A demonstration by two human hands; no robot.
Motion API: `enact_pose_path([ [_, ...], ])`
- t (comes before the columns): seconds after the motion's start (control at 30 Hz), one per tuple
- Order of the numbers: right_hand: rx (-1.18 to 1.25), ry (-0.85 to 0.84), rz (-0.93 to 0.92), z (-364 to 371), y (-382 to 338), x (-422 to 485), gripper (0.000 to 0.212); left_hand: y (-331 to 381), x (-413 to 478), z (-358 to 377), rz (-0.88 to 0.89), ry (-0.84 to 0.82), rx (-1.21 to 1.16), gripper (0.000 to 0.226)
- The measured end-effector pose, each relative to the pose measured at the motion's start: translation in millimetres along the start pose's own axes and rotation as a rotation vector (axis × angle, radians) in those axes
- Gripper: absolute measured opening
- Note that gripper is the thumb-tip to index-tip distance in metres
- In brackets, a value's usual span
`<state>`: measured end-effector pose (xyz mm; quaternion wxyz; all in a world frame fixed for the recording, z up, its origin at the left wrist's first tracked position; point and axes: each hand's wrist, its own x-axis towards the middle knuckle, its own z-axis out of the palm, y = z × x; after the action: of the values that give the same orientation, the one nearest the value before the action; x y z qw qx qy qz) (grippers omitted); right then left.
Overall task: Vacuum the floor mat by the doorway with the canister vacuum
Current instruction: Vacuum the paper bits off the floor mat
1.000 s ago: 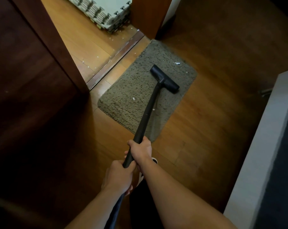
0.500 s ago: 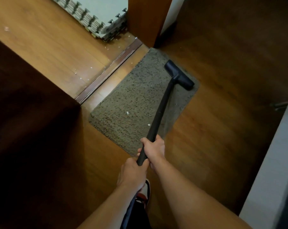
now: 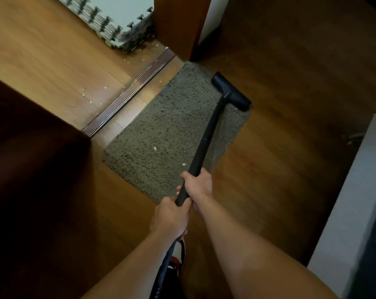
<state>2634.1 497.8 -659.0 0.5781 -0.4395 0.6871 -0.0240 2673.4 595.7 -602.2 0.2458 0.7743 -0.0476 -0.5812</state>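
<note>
A grey-brown shaggy floor mat lies on the wooden floor beside the door threshold. A few white crumbs dot the mat's near half. The black vacuum wand slants up from my hands to its flat black nozzle, which sits on the mat's far right edge. My right hand grips the wand higher up. My left hand grips the wand just below it, where the hose drops out of view. The canister is not in view.
A dark wooden door stands open at the left. A stack of foam puzzle tiles lies past the threshold, with white crumbs around it. A door frame post rises behind the mat. A white furniture edge runs along the right.
The nozzle has slid from the mat's middle to its far right edge. The white scrap near the far edge is gone. My hands and view have shifted forward.
</note>
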Motion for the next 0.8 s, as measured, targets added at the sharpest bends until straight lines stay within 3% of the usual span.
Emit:
enact_pose_path([
  [0.53,-0.016,-0.069,0.048,75.7,71.0,-130.2,0.027,-119.6,-88.5,-71.1,-0.099,0.015,-0.003,0.041],
  [0.8,0.002,-0.071,0.051,71.7,65.9,-139.5,0.026,-113.7,-99.5,-73.4,-0.108,-0.004,-0.107,0.038],
])
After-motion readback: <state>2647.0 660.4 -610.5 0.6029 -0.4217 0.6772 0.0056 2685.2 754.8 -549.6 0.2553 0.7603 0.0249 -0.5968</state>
